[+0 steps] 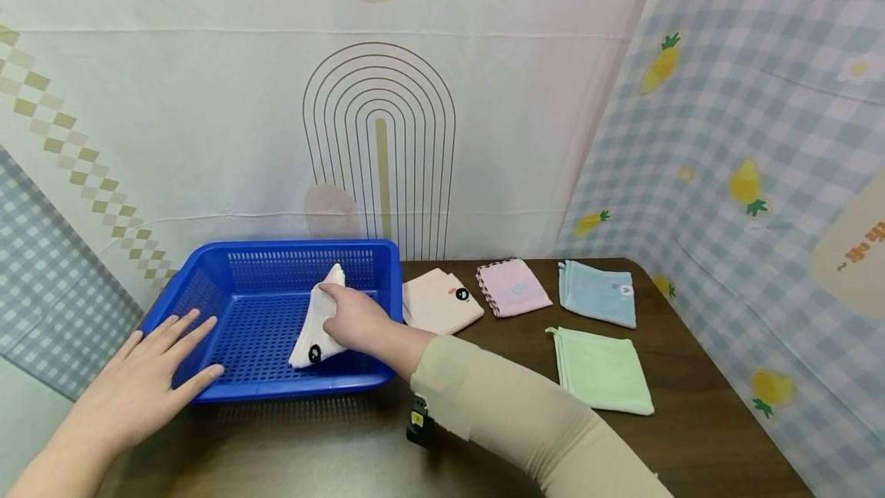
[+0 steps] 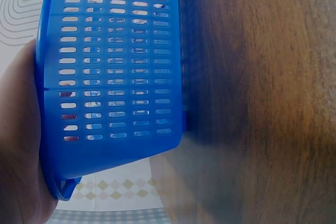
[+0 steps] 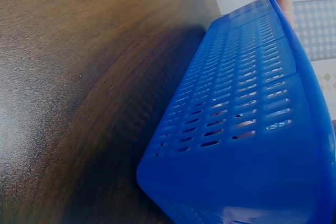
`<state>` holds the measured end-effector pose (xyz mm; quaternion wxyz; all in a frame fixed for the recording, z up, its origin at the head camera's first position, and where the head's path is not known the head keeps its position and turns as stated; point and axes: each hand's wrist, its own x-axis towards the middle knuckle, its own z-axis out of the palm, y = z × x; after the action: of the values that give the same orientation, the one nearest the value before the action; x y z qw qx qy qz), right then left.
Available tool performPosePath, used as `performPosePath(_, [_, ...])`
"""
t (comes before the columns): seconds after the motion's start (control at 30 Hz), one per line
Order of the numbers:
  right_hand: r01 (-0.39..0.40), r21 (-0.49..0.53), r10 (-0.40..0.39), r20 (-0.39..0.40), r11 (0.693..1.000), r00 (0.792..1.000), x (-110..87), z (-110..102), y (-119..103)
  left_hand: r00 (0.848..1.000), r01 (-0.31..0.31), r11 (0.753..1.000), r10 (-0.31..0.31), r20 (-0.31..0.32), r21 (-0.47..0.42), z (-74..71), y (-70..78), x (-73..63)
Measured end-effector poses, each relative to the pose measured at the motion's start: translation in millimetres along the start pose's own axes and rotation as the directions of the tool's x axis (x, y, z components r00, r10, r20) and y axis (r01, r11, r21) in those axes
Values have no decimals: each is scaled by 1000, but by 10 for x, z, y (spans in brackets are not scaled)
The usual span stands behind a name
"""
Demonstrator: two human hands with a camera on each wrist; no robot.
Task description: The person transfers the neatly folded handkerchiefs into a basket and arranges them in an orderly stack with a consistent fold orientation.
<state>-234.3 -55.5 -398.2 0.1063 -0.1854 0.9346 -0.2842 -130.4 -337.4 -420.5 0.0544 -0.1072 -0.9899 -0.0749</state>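
A blue plastic basket [image 1: 276,386] with slotted walls stands on the table at the left. Inside it, toward the right end, my right hand [image 1: 353,317] pinches a folded white towel [image 1: 314,329] with a black round patch, held tilted. Some of that hand's fingers are hidden. My left hand [image 1: 155,367] rests with spread, fairly straight fingers over the basket's left front rim. The left wrist view shows part of this hand [image 2: 21,129] against the rim. In the right wrist view the basket wall [image 3: 236,93] hides the right hand and towel.
Right of the basket lie a pale pink towel [image 1: 439,302] with a dark round patch, a pink towel [image 1: 513,288] with checked trim, a blue towel [image 1: 596,293] and a green towel [image 1: 603,371]. Patterned curtains [image 1: 484,98] hang behind the brown table [image 1: 698,413].
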Motion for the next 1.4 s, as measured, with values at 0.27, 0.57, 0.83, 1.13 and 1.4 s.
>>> performPosePath(0.27, [-30, -43, 32, 35, 999, 999, 36, 24, 8, 1000, -3, 1000, 3, -16, 12, 23, -5, 7])
performPosePath(0.57, [-86, -69, 90, 64, 994, 994, 59, 45, -24, 1000, -3, 1000, 3, -10, 10, 27, 0, 20])
performPosePath(0.83, [-114, -135, 126, 81, 984, 989, 87, 83, -69, 1000, -8, 1000, 8, -23, 10, 30, -12, 14])
performPosePath(1.13, [-122, -194, 144, 103, 973, 984, 115, 87, -78, 1000, -9, 1000, 10, -25, 8, 12, -5, 11])
performPosePath(1.4, [-124, -232, 155, 122, 965, 980, 177, 105, -74, 1000, -1, 1000, 1, -7, 8, 18, -9, 18])
